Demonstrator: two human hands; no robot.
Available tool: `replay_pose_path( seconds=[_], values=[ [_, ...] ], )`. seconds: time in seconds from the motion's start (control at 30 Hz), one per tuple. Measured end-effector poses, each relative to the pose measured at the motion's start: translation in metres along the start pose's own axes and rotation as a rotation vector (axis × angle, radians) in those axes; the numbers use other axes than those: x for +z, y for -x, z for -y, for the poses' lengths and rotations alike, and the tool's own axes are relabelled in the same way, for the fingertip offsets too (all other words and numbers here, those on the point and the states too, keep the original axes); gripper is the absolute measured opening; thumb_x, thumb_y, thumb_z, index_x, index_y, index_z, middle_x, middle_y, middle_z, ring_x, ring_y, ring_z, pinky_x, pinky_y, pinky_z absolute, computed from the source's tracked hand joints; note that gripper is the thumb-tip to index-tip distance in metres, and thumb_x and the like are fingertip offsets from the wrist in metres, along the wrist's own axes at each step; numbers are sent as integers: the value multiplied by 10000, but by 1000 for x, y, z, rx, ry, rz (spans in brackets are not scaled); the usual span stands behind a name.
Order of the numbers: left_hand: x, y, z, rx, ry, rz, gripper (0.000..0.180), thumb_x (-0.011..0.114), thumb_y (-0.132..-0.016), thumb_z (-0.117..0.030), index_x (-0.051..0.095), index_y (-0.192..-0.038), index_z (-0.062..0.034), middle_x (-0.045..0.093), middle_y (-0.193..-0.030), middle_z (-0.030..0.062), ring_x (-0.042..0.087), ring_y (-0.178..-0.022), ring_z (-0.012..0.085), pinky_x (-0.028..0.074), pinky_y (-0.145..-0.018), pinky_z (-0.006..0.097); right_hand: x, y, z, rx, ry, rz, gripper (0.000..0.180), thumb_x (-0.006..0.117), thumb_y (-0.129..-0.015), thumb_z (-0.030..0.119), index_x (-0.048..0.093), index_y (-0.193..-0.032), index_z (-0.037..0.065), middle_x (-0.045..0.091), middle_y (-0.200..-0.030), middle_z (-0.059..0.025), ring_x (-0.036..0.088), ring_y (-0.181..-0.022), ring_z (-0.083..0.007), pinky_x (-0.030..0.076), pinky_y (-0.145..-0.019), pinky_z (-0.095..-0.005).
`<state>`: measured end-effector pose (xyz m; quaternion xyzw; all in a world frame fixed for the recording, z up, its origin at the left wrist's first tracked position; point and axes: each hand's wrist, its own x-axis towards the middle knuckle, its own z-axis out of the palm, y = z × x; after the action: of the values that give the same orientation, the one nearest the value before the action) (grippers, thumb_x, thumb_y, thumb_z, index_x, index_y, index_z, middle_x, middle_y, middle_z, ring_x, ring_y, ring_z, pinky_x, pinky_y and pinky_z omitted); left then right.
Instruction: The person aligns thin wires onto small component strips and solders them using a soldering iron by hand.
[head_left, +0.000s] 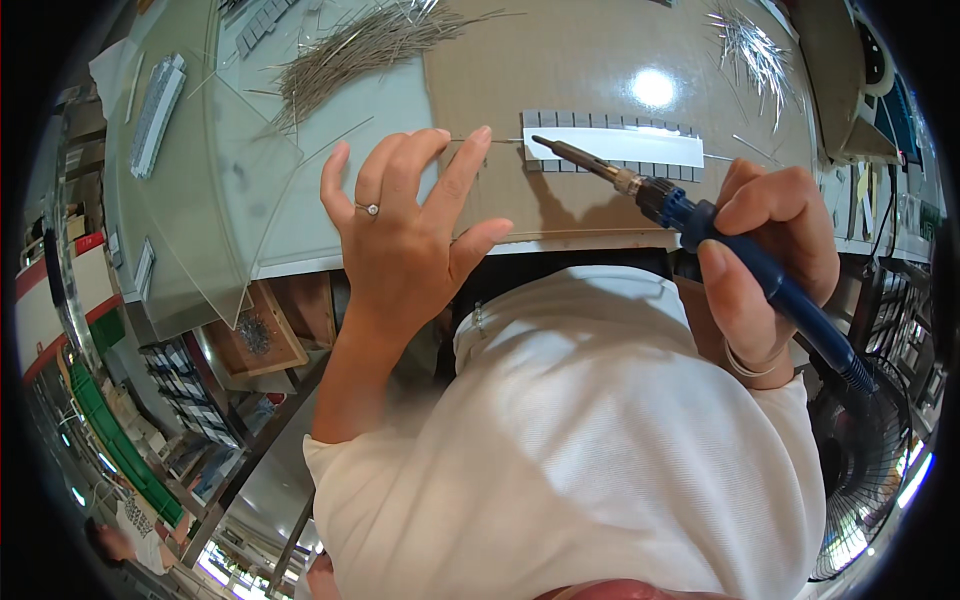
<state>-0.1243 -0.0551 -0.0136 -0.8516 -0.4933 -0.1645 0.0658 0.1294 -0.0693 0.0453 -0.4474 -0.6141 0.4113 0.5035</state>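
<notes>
My right hand (775, 235) grips a soldering iron (735, 240) with a dark blue handle. Its pointed tip hovers over or touches the left end of a white strip (620, 146); I cannot tell which. That strip lies lengthwise on a row of small grey plates (600, 120), whose edges show above and below it. From the row's left end a thin metal ribbon (508, 140) runs toward my left hand (412, 205). The left fingers are spread, palm down, with the index fingertip at the ribbon. Whether it presses on the ribbon is unclear.
A heap of thin metal strips (360, 55) lies at the back left, and a shinier bunch (755, 60) at the back right. A stack of narrow grey-white pieces (158, 115) rests on the left glass sheet (200, 200). A fan (865, 460) stands at lower right.
</notes>
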Motion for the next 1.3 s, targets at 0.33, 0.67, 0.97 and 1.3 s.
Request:
replay_pose_path(
  seconds=[0.33, 0.67, 0.97, 1.3],
  values=[
    [0, 8, -7, -3, -44, 7, 607, 344, -946, -609, 632, -1248, -168, 519, -1166, 36, 469, -1135, 209, 188, -1082, 493, 14, 2, 1, 98, -14, -10, 276, 708, -720, 164, 495, -808, 12, 421, -675, -19, 348, -605, -97, 245, -561, -256],
    [-12, -4, 4, -47, -9, 12, 573, 394, -934, -595, 608, -1265, -179, 535, -1162, 23, 473, -1149, 219, 151, -1085, 525, 11, -25, 8, -78, 184, 177, 261, 691, -694, 159, 489, -769, 11, 420, -660, -47, 380, -575, -137, 305, -542, -270],
    [24, 5, -17, 58, 197, -230, 693, 719, -709, -466, 512, -1255, -93, 510, -1121, 35, 455, -1166, 203, 245, -1091, 536, 1, -14, -73, -498, 161, 71, 420, 625, -864, 32, 466, -1245, -47, 540, -907, -83, 529, -811, -163, 461, -771, -292],
    [16, 3, -18, 50, 117, -316, 632, 685, -720, -513, 538, -1187, -114, 484, -1031, 61, 444, -1121, 242, 214, -1086, 582, -33, -20, -7, -365, 253, -281, 227, 658, -893, 202, 581, -815, 3, 543, -734, -90, 525, -642, -192, 439, -597, -304]
  ],
)
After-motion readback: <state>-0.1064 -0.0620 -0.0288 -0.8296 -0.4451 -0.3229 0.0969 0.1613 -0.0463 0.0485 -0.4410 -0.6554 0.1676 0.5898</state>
